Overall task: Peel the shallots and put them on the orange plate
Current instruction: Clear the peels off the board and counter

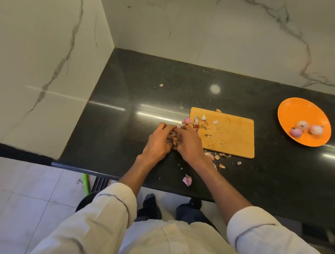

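Note:
My left hand (159,141) and my right hand (189,144) meet over the black counter, just left of the wooden cutting board (232,136). Between their curled fingers sits a shallot (173,137), mostly hidden, with brown skin showing. Both hands pinch it. The orange plate (300,113) stands at the far right and carries three peeled shallots (305,129). Pink and white peel pieces (199,121) lie on the board's left end.
Loose skins (187,180) lie scattered on the black counter (125,104) near its front edge and below the board. Marble walls close the left and back sides. A green object (85,183) stands on the floor below the counter edge.

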